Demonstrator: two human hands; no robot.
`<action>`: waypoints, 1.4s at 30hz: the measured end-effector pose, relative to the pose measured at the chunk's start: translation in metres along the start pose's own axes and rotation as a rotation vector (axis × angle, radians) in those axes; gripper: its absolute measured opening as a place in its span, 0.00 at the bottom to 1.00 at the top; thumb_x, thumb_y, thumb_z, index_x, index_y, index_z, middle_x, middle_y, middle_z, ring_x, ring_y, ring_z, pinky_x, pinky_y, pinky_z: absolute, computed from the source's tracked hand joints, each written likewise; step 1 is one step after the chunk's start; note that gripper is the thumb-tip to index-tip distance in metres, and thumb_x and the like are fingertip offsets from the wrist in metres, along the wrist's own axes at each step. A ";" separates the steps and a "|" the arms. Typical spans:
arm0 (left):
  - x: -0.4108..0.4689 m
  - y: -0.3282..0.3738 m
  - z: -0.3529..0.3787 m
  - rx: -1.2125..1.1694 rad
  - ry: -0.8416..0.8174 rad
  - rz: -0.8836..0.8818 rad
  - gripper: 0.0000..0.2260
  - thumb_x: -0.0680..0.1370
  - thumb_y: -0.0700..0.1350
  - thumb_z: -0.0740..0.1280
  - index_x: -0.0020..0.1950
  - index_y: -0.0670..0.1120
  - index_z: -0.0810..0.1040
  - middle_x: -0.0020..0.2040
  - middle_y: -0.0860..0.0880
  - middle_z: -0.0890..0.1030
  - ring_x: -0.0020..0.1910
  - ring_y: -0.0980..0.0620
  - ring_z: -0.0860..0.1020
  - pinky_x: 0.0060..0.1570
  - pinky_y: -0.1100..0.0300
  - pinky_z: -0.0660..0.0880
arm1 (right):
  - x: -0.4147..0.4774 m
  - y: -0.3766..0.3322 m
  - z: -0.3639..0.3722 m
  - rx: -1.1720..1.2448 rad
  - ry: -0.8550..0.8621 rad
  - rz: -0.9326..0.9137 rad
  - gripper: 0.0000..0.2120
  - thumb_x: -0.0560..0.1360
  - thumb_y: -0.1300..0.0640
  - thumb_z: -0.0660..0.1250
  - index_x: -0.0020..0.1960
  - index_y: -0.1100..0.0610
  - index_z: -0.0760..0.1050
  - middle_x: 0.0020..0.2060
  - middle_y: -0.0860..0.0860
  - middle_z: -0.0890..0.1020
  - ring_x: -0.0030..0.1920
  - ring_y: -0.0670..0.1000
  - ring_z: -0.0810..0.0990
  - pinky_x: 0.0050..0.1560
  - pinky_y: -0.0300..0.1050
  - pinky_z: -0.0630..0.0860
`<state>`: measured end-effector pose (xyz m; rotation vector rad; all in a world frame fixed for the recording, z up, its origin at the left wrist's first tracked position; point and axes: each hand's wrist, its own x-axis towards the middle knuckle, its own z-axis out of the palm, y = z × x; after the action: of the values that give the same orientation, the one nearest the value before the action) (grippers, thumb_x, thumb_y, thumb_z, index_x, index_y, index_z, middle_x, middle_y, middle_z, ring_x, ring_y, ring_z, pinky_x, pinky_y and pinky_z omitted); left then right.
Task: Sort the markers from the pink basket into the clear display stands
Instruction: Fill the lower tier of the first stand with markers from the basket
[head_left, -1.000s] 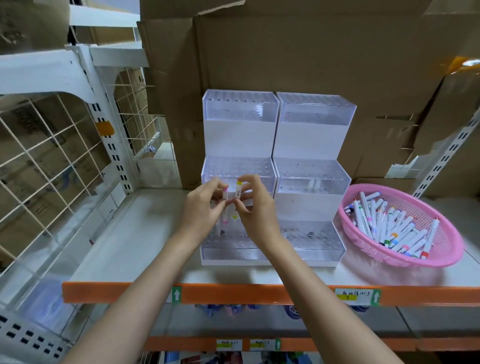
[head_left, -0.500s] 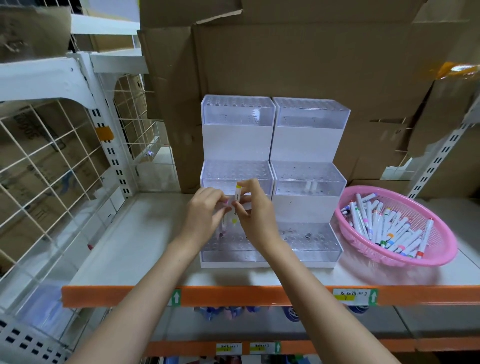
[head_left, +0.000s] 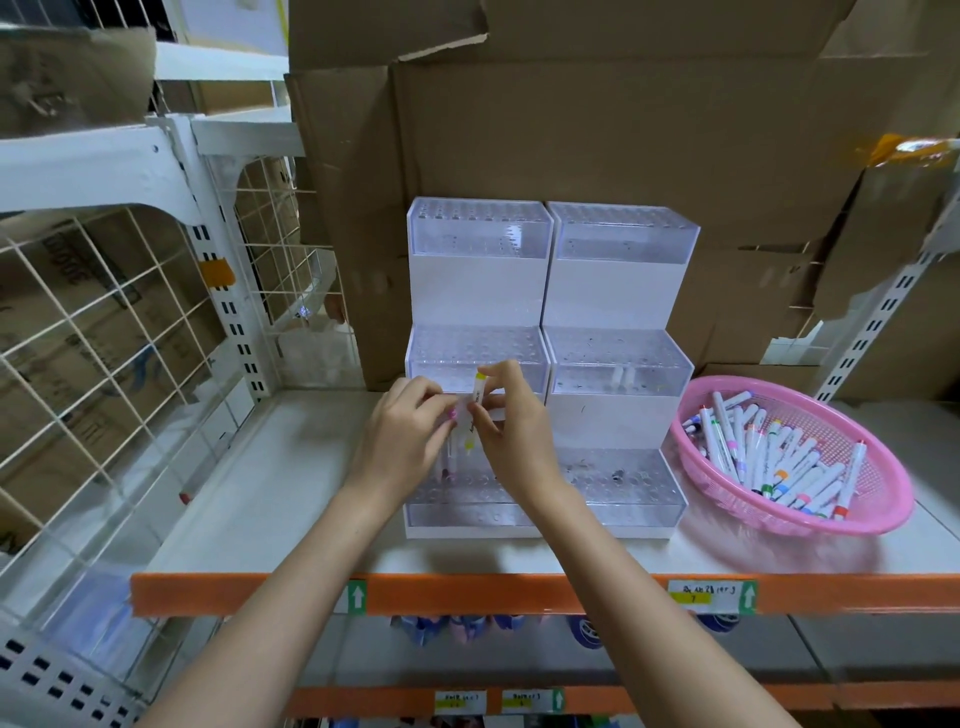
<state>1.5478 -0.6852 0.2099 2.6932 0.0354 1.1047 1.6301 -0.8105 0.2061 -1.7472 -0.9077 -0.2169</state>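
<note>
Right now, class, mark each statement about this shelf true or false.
1. The basket sits right of the stands. True.
2. The basket holds nothing. False: many markers lie in it.
3. The right hand pinches a yellow-capped marker. True.
4. Both hands are at the right stand. False: the left hand and the right hand are in front of the left stand.

White up-arrows on green shelf-edge labels (head_left: 711, 597); handwriting there, perhaps "7"
</note>
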 end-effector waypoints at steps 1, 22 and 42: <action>-0.002 0.000 -0.002 0.004 -0.009 0.003 0.07 0.73 0.37 0.71 0.50 0.41 0.82 0.44 0.46 0.77 0.43 0.46 0.75 0.41 0.52 0.75 | 0.000 -0.001 0.000 -0.001 0.002 0.001 0.17 0.77 0.64 0.66 0.52 0.45 0.64 0.41 0.48 0.75 0.41 0.52 0.81 0.41 0.51 0.80; -0.013 0.001 -0.006 -0.006 -0.068 -0.014 0.16 0.68 0.28 0.67 0.53 0.40 0.81 0.47 0.46 0.77 0.47 0.46 0.75 0.44 0.51 0.77 | 0.003 0.004 0.001 -0.391 -0.149 -0.080 0.05 0.75 0.62 0.64 0.47 0.56 0.69 0.36 0.53 0.79 0.36 0.58 0.75 0.37 0.53 0.75; -0.013 0.010 -0.007 0.059 -0.049 -0.064 0.15 0.70 0.33 0.65 0.55 0.42 0.80 0.49 0.46 0.78 0.49 0.47 0.75 0.47 0.53 0.76 | -0.006 0.001 -0.010 -0.437 -0.152 -0.063 0.12 0.76 0.52 0.68 0.57 0.54 0.72 0.45 0.50 0.81 0.44 0.53 0.77 0.40 0.49 0.76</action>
<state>1.5329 -0.6948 0.2078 2.7492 0.1468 1.0343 1.6292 -0.8224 0.2059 -2.1613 -1.0851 -0.3471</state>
